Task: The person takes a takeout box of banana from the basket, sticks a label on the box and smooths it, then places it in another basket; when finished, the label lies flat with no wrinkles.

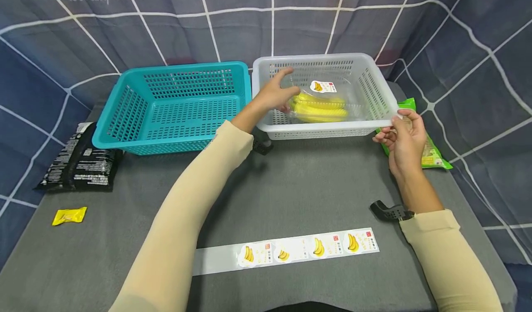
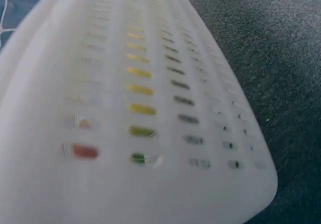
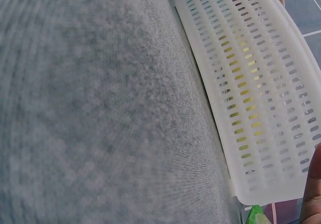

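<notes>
The white plastic basket [image 1: 328,129] stands at the back right of the table. Inside it, toward the left, lies a clear plastic pack of yellow bananas [image 1: 320,114] with a white banana label [image 1: 323,87] on top. My left hand [image 1: 274,93] is over the basket's left end beside the pack, thumb and forefinger spread apart; its lower fingers are partly hidden. With thumb and fingers, my right hand [image 1: 406,141] pinches the rim at the front right corner. Slotted basket wall [image 2: 120,194] fills most of the left wrist view, yellow showing through.
A teal basket [image 1: 174,144] stands left of the white one. A black packet [image 1: 85,164] and small yellow wrapped piece [image 1: 69,215] lie at left. Behind my right hand is a green packet [image 1: 434,157]. A strip of banana labels [image 1: 307,248] lies in front.
</notes>
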### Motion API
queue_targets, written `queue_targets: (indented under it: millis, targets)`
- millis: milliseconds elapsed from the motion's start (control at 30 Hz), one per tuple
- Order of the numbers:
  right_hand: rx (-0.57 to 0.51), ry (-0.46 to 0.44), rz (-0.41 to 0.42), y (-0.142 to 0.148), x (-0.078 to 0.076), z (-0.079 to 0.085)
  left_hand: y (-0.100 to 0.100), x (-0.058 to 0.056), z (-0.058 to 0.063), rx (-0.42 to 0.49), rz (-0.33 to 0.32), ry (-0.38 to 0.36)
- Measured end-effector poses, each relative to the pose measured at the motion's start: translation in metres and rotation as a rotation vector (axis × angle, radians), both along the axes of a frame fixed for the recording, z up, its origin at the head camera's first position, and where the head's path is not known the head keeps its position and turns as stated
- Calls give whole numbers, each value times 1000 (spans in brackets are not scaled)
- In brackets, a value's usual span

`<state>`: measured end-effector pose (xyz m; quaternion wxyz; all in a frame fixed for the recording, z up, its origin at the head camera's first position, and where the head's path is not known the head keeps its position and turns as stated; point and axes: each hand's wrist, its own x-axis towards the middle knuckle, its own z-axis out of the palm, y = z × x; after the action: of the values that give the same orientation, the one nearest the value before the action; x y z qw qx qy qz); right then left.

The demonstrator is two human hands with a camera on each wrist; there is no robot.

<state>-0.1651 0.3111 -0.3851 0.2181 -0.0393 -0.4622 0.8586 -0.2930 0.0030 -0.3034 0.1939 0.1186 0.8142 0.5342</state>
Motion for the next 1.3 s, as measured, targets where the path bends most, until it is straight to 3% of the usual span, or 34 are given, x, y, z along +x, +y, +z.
queue_targets:
  millis: [300,533,700,833,1067,1167,1233,1300]
  targets:
    - [14,9,4,-2,-2,1,6,-3,-8,-136,-70,-51]
    - [35,-2,3,-2,-3,1,10,-3,-11,-164,-54,-45]
    - [48,-12,10,-2,-4,-1,13,1,-13,-325,-29,85]
    - [53,-12,23,-2,-5,-2,13,6,-8,-464,-39,235]
    - [74,-24,24,-3,-6,1,-10,33,23,-382,23,447]
    - [194,-63,-43,-2,-4,6,-31,49,30,-386,18,568]
    - [458,-144,-160,-1,-2,11,-48,62,32,-457,14,646]
    - [800,-238,-294,-1,1,17,-66,75,31,-545,9,705]
